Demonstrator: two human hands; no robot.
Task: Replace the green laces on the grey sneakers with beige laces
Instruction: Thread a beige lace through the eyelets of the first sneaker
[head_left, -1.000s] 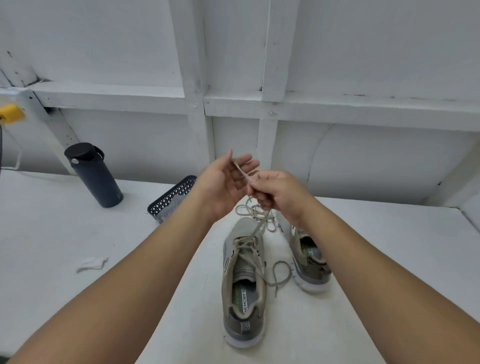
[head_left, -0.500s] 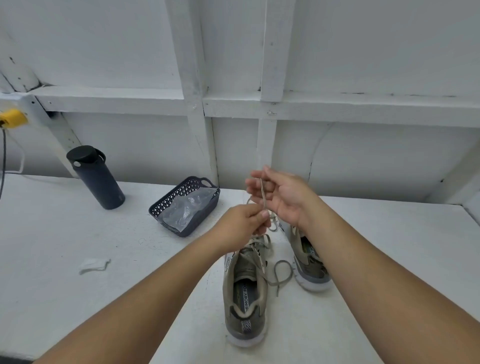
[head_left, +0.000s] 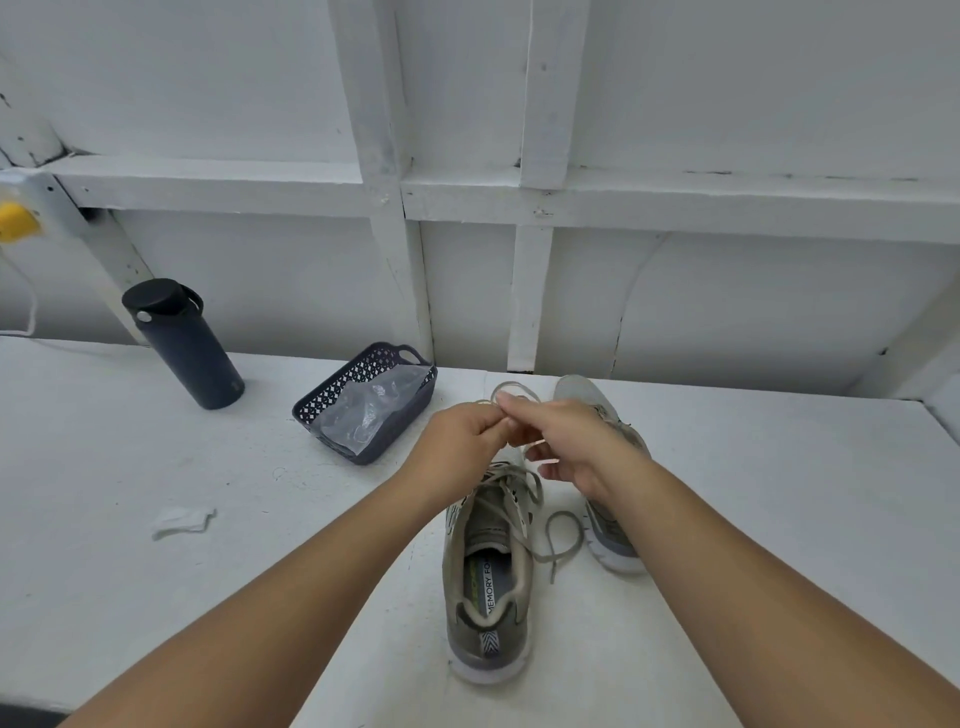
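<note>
Two grey sneakers (head_left: 488, 571) on the white desk (head_left: 156, 597), side by side, toes toward the wall, long axes running away from the viewer. One beige lace (head_left: 511, 387), looped, pinched between left hand (head_left: 460, 447) and right hand (head_left: 566, 441) above the near sneaker's toe. One basket (head_left: 374, 441); one bottle (head_left: 182, 343).

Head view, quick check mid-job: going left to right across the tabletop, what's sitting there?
Crumpled white scrap → dark bottle → dark basket with clear plastic in it → near sneaker → far sneaker. The hands hold a lace above the sneakers, so they are left out.
</note>
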